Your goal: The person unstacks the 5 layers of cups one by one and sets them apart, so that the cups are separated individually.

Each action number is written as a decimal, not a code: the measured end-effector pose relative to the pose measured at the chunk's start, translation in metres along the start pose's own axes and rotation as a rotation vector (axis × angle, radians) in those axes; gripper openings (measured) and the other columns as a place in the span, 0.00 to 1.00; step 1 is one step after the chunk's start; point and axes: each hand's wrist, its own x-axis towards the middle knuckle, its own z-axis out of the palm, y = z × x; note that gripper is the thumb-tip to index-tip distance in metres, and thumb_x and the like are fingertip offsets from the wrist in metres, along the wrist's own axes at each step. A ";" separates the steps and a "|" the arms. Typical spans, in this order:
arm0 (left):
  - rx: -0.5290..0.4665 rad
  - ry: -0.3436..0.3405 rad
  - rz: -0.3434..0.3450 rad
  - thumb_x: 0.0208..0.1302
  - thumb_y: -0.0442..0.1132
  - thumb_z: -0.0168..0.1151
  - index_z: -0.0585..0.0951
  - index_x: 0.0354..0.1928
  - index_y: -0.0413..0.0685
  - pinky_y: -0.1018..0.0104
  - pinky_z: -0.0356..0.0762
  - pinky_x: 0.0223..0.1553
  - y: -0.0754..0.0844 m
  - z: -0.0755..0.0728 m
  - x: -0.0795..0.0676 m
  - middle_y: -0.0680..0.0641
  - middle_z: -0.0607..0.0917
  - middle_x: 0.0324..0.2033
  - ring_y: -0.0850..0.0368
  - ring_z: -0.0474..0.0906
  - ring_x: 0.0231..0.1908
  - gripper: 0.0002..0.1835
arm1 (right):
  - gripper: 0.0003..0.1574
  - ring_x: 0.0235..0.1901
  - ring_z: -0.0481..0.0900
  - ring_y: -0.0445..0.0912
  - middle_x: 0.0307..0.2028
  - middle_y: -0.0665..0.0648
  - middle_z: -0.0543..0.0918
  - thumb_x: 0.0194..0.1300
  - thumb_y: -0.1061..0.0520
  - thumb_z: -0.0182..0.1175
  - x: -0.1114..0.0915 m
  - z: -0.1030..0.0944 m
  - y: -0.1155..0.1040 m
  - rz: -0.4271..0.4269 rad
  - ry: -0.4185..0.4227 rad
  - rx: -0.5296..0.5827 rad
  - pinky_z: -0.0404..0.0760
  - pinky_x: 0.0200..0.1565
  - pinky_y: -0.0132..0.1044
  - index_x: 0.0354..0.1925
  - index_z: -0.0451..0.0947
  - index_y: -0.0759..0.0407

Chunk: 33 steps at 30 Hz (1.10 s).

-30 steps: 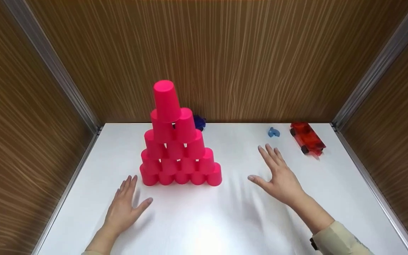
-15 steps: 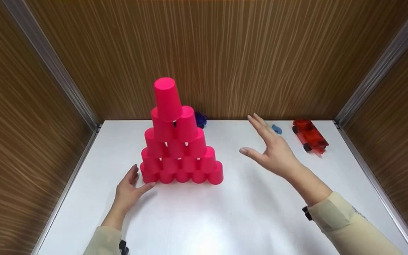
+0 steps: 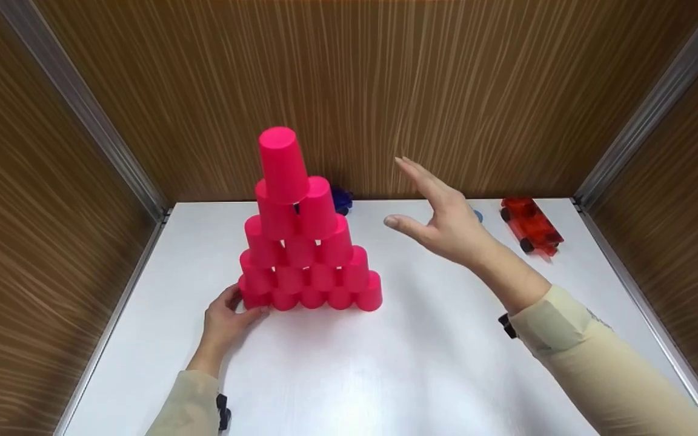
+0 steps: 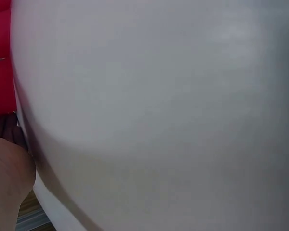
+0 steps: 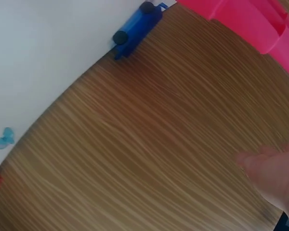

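Note:
Upside-down pink plastic cups (image 3: pixel 300 251) stand stacked as a pyramid on the white table, left of the middle. A single cup (image 3: pixel 282 163) tops it, leaning slightly in the head view. My left hand (image 3: pixel 225 318) holds the bottom left corner cup (image 3: pixel 255 300), thumb along its front and fingers round its left side. In the left wrist view, part of this hand (image 4: pixel 9 173) shows below the pink cups (image 4: pixel 1 86). Raised in the air right of the pyramid, my right hand (image 3: pixel 449 224) has its fingers stretched out and thumb apart, touching nothing.
Behind the pyramid is a blue toy car (image 3: pixel 342 201), partly hidden. A red toy car (image 3: pixel 532 227) sits at the back right; a small light-blue piece (image 3: pixel 478 215) peeks out behind my right hand. Wood-grain panels (image 3: pixel 349 91) enclose the table (image 3: pixel 337 375) at the back and sides.
My left hand has moved forward to the bottom left cup and closed round it. My right hand has risen and moved left, towards the pyramid's upper part. The cups stay stacked.

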 end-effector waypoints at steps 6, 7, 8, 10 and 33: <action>0.012 0.015 -0.013 0.63 0.52 0.79 0.70 0.77 0.52 0.49 0.70 0.73 -0.002 -0.001 -0.004 0.44 0.74 0.74 0.43 0.65 0.76 0.44 | 0.52 0.79 0.62 0.49 0.81 0.48 0.62 0.71 0.35 0.67 0.025 -0.006 -0.021 -0.025 0.010 0.045 0.67 0.73 0.64 0.84 0.57 0.41; 0.013 0.020 -0.017 0.63 0.53 0.79 0.71 0.77 0.54 0.49 0.71 0.73 -0.002 0.000 -0.005 0.45 0.74 0.73 0.44 0.66 0.76 0.43 | 0.51 0.79 0.62 0.49 0.80 0.48 0.63 0.71 0.35 0.67 0.029 -0.007 -0.024 -0.033 0.015 0.051 0.67 0.74 0.63 0.83 0.58 0.41; 0.013 0.025 -0.024 0.63 0.54 0.79 0.72 0.77 0.55 0.49 0.72 0.72 -0.002 0.000 -0.006 0.47 0.74 0.73 0.45 0.66 0.76 0.43 | 0.51 0.79 0.62 0.48 0.80 0.48 0.64 0.71 0.35 0.67 0.033 -0.008 -0.027 -0.042 0.019 0.061 0.67 0.74 0.62 0.83 0.59 0.41; 0.016 0.027 -0.031 0.63 0.56 0.78 0.72 0.76 0.56 0.50 0.73 0.71 -0.002 0.001 -0.007 0.47 0.74 0.73 0.45 0.66 0.76 0.42 | 0.51 0.78 0.62 0.45 0.79 0.47 0.66 0.70 0.35 0.68 0.041 -0.010 -0.034 -0.055 0.021 0.085 0.67 0.75 0.58 0.82 0.61 0.42; 0.025 0.077 -0.032 0.61 0.59 0.79 0.73 0.76 0.60 0.49 0.73 0.71 -0.006 0.009 -0.014 0.49 0.75 0.72 0.46 0.66 0.75 0.42 | 0.46 0.62 0.80 0.41 0.63 0.47 0.82 0.66 0.46 0.75 0.107 0.029 -0.091 -0.134 -0.154 0.562 0.80 0.64 0.39 0.77 0.70 0.48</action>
